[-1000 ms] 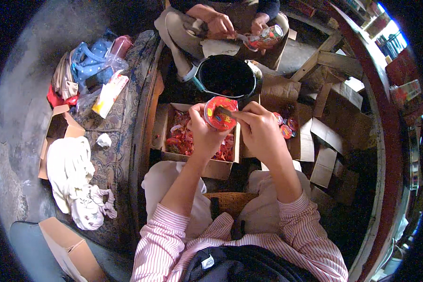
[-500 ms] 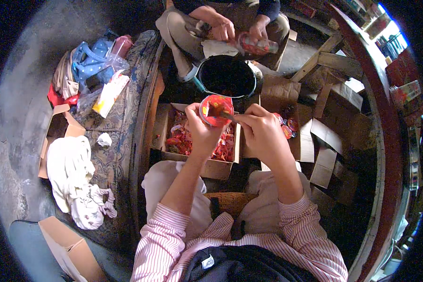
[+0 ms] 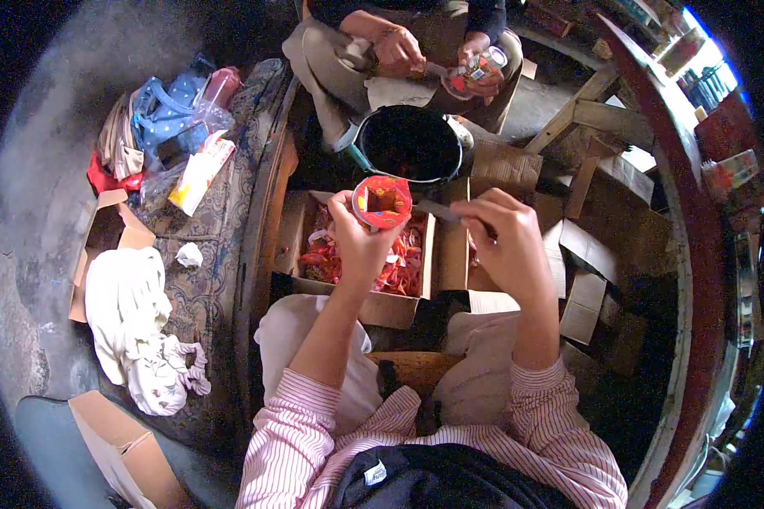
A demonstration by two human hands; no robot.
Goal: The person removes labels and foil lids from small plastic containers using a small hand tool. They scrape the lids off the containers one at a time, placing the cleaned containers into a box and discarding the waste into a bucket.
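Note:
My left hand [image 3: 367, 250] is closed around a red printed plastic cup [image 3: 400, 190], tilted so its top faces me. The cup's red film lid has a squarish opening, dark inside. To its right, my right hand [image 3: 505, 242] grips a small knife [image 3: 439, 210], its flat grey blade pointing at the cup but apart from it. Below both hands stands a cardboard box [image 3: 389, 310] holding red shiny wrapper scraps [image 3: 403, 278]. Just beyond the cup is a black bucket [image 3: 409, 179] with a dark inside.
Across from me a seated person's hands [image 3: 482, 72] hold another cup and a blade. Cardboard boxes [image 3: 584, 301] crowd the right, beside a wooden beam [image 3: 711, 254]. On the patterned mat [image 3: 199, 293] at left lie white cloth [image 3: 127, 297] and a blue dotted bag [image 3: 165, 114].
My right hand has drawn the knife out of the cup's opening and moved right. The cup has shifted slightly left. The other person's cup has tilted upright.

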